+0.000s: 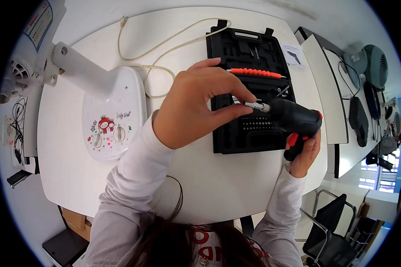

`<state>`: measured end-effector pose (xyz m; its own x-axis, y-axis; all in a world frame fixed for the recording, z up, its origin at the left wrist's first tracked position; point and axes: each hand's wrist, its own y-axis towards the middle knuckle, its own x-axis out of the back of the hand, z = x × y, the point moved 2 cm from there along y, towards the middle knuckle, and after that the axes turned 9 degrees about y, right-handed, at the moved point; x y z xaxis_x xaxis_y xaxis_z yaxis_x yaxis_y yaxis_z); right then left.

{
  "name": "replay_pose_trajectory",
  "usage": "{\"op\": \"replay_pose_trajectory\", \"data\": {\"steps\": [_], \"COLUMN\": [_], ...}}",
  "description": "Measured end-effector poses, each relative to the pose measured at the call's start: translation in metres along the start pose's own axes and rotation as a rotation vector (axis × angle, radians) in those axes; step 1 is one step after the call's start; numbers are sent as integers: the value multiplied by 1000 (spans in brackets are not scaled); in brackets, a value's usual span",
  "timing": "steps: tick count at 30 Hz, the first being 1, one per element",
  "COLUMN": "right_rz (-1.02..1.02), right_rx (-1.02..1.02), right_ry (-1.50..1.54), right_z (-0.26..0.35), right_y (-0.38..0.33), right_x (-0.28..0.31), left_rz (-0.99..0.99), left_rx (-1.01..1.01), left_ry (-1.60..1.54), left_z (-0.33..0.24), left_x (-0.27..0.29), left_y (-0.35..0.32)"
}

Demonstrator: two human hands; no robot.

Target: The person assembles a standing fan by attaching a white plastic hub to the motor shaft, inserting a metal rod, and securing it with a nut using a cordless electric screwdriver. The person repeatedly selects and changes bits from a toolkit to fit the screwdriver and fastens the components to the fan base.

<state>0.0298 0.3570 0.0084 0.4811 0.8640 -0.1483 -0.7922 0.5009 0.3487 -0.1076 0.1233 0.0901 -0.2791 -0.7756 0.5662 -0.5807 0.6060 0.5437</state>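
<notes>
My right hand is wrapped round the handle of a black cordless screwdriver with a red trigger, its nose pointing left. At that nose, my left hand pinches a silver screwdriver bit between thumb and index finger. The bit meets the metal chuck; how deep it sits cannot be made out. Beneath both hands lies an open black tool case with rows of small bits. An orange flexible shaft rests across the case near its hinge.
A white fan base with knobs and cartoon prints occupies the table's left side, its cable looping toward the case. A printed leaflet lies beyond the case. Right of the white table are a green fan and a black chair.
</notes>
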Motion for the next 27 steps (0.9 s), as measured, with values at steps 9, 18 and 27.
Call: {"op": "replay_pose_trajectory", "data": {"steps": [9,18,27], "right_rz": [102,89,61], "right_rx": [-69,-9,-51], "right_ry": [115,125,152], "right_z": [0,-5,2], "right_y": [-1,-3,-1], "right_x": [-3,-5,-11], "left_rz": [-29,-51,-30], "left_rx": [-73,-73,-80], "left_ry": [-53,-36,60], "left_z": [-16,-21,-22], "left_x": [2,4,2], "left_y": [-1,-1,-1]}}
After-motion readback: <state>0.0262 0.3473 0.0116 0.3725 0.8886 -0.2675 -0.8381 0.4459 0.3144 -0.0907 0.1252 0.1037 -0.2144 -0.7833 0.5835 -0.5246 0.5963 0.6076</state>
